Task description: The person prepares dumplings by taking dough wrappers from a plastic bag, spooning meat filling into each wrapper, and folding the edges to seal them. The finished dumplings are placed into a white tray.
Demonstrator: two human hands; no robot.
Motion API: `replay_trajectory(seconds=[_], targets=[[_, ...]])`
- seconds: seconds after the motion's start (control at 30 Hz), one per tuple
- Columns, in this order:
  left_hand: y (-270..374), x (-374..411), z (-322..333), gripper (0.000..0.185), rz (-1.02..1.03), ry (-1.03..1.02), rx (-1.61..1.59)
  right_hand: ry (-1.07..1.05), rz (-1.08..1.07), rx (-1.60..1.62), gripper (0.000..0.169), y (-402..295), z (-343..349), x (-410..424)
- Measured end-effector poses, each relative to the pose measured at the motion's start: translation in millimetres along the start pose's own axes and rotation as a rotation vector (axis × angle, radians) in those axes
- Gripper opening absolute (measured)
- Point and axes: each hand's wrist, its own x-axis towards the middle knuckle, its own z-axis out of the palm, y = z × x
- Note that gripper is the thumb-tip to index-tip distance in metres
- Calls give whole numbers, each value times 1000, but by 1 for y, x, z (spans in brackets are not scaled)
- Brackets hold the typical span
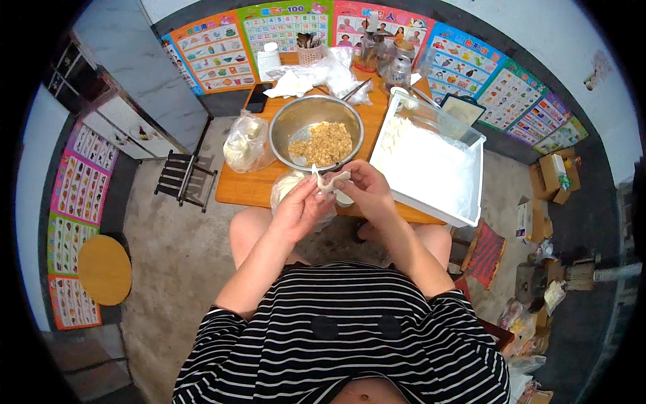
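Note:
Between the fingertips of both hands is a small folded dough wrapper (330, 181), pale and bent into a curve. My left hand (304, 204) grips its left end and my right hand (367, 191) pinches its right end. Just beyond them stands a steel bowl (282, 118) with a brown minced filling (328, 144) in it. Below the bowl, partly hidden by my left hand, a plastic bag (285, 191) holds something pale. To the right, a white plastic bin (429, 171) carries several small pale dough pieces (396, 132) along its left side.
A knotted plastic bag (247, 144) of pale contents lies left of the bowl on the wooden table (242, 187). Behind are a phone (258, 97), crumpled plastic (333, 70), a utensil basket (309, 54) and glass jars (397, 70). A folding stool (181, 177) stands to the left.

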Motion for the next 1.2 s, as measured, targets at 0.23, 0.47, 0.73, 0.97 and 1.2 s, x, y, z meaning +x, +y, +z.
replay_trajectory(seconds=[0.23, 0.47, 0.73, 0.97, 1.2], targets=[[29, -11, 2, 16, 9, -18, 720, -157, -78, -352, 23, -4, -15, -3], [32, -16, 20, 19, 328, -173, 1476, -278, 29, -401, 39, -9, -17, -5], [31, -22, 43, 18, 421, -346, 1768, -213, 235, -371, 48, -14, -18, -11], [19, -20, 40, 24, 520, -176, 1759, -124, 205, -486, 37, -28, -15, -13], [19, -11, 31, 19, 901, -168, 1743, 109, 46, -163, 21, 3, -24, 1]])
